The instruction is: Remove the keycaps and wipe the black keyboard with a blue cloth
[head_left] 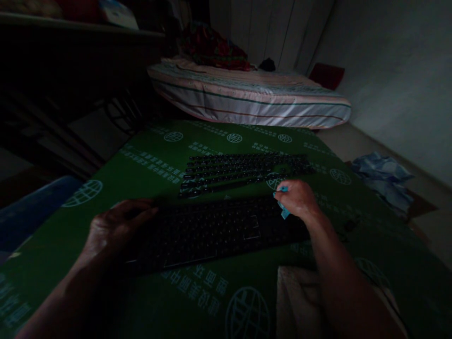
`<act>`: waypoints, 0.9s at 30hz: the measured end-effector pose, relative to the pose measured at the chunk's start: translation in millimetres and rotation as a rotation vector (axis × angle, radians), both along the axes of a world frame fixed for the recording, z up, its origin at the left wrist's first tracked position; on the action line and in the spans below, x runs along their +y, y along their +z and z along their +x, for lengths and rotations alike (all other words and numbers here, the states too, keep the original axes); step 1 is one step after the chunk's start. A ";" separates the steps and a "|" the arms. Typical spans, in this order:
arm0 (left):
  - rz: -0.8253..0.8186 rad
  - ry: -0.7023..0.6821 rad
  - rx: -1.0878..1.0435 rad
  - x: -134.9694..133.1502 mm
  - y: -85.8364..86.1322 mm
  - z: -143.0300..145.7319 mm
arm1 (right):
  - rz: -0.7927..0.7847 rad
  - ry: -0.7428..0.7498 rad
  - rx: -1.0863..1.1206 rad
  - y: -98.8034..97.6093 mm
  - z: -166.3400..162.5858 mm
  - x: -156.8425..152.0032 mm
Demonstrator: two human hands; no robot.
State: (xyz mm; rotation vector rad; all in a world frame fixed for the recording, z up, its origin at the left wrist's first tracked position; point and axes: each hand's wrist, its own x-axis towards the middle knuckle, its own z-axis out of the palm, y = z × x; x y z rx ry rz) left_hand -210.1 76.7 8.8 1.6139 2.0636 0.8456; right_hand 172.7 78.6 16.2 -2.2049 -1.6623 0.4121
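A black keyboard (212, 230) lies across the green table in front of me; its key places look bare of caps, with pale outlines at some blocks. My left hand (118, 223) grips its upper left corner, fingers curled over the back edge. Above the keyboard's right part, my right hand (296, 197) is closed around a small light-blue object (285, 213). Only its ends stick out of the fist, so I cannot tell its kind. Behind the keyboard, black keycaps (226, 169) are laid out in rows, with a gap toward the right end.
The green printed table cover (197, 296) spreads under everything. A beige cloth (296, 301) lies at the front right, below my right forearm. A small dark item (350, 224) sits right of the keyboard. Beyond the table stands a bed (247, 94); a blue-white bundle (381, 174) lies on the floor.
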 end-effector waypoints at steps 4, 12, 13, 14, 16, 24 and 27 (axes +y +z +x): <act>0.040 -0.018 0.036 1.4 -2.1 -2.4 | 0.038 -0.066 0.069 0.6 12.3 0.1; 0.076 -0.041 0.044 -1.8 2.6 3.6 | 0.016 0.058 0.098 -2.6 2.6 -0.5; 0.060 -0.031 0.038 -2.2 3.2 4.4 | 0.010 0.082 0.071 -2.7 -1.0 -0.7; 0.044 -0.019 0.030 -2.5 3.6 4.9 | 0.003 0.102 0.029 -2.6 -4.5 -1.1; 0.019 -0.004 0.019 -2.4 3.7 5.3 | -0.017 0.132 -0.083 -1.4 -10.2 -2.1; 0.029 0.007 -0.005 -1.2 -0.8 3.4 | -0.036 0.135 -0.232 3.8 -7.5 -3.8; 0.027 -0.005 -0.016 -1.7 -1.1 2.9 | -0.032 0.118 -0.243 4.5 -6.6 -3.7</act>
